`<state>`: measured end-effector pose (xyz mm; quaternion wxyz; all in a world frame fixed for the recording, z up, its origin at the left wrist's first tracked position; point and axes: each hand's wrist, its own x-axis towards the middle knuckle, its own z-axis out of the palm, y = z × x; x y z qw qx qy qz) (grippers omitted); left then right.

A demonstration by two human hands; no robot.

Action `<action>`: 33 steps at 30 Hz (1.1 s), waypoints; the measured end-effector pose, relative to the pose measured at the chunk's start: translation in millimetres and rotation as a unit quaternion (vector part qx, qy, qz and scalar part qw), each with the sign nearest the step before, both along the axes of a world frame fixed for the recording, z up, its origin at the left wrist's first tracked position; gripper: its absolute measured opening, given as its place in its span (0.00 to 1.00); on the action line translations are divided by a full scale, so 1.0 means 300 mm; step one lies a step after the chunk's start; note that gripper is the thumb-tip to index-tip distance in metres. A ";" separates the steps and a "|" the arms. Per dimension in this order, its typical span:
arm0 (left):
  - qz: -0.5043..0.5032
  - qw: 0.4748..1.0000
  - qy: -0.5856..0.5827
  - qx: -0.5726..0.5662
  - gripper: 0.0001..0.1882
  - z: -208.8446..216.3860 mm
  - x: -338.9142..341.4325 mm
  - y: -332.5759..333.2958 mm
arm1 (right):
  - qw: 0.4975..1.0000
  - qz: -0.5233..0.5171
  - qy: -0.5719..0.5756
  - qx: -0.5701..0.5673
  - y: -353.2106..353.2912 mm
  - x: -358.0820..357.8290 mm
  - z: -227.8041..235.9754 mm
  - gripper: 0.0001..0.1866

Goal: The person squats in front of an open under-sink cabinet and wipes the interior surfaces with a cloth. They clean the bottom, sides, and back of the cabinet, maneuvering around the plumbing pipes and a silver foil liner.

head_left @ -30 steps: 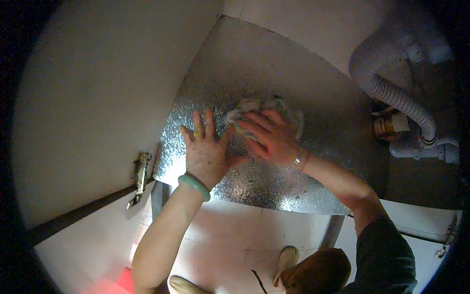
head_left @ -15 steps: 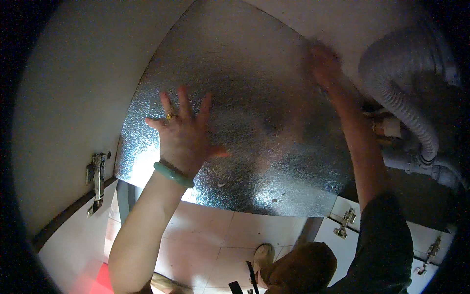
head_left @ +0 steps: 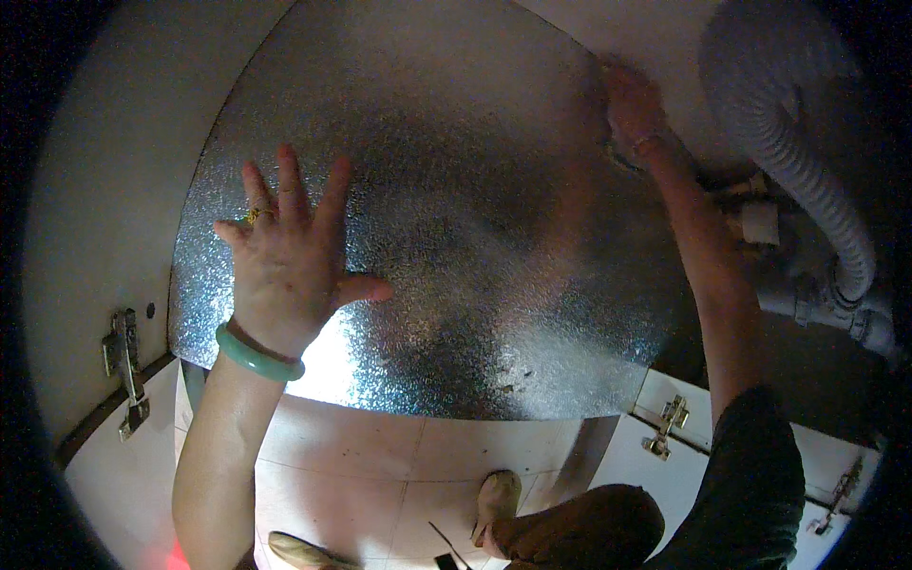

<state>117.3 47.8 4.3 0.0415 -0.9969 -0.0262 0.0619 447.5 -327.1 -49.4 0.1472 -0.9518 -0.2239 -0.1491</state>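
A silver, textured foil sheet (head_left: 456, 323) lines the cabinet's bottom. My left hand (head_left: 288, 261) lies flat on its left part, fingers spread, holding nothing; a ring and a green bangle (head_left: 256, 359) are on that arm. At the far right edge of the sheet, where it meets the side wall, is my right hand (head_left: 635, 106). It touches the border there, but dim light and blur hide its fingers, so I cannot tell whether it holds anything.
Right of my right arm hang a grey corrugated drain hose (head_left: 819, 180) and pipe fittings (head_left: 760, 223). Metal hinges (head_left: 125, 356) join the left door, with another hinge (head_left: 668, 427) at right. Below the front edge is tiled floor (head_left: 370, 475) with my shoes.
My left hand has moved left across the foil, still spread flat. My right hand stays at the right edge and has shifted slightly farther away. The view has shifted a little.
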 end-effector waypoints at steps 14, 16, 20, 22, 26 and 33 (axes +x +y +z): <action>0.018 0.999 0.003 -0.034 0.57 -0.022 0.062 -0.030 | 0.994 0.075 0.060 -0.048 0.440 -0.522 0.175 0.12; 0.011 0.999 -0.005 -0.035 0.56 -0.030 0.088 -0.079 | 0.958 0.026 0.284 -0.018 0.448 -0.606 0.267 0.11; 0.045 0.998 -0.019 -0.031 0.54 -0.029 0.149 -0.174 | 0.982 -0.050 0.144 0.115 0.196 -0.494 0.184 0.15; 0.039 0.998 -0.023 -0.033 0.53 -0.037 0.159 -0.184 | 0.987 -0.094 -0.027 -0.124 0.017 -0.232 0.134 0.16; 0.052 0.998 -0.026 -0.029 0.53 -0.043 0.171 -0.177 | 0.943 -0.119 -0.019 -0.309 -0.241 0.105 -0.064 0.18; 0.032 0.998 -0.021 -0.053 0.54 -0.032 0.196 -0.193 | 0.980 0.016 -0.074 -0.185 -0.544 0.237 -0.059 0.19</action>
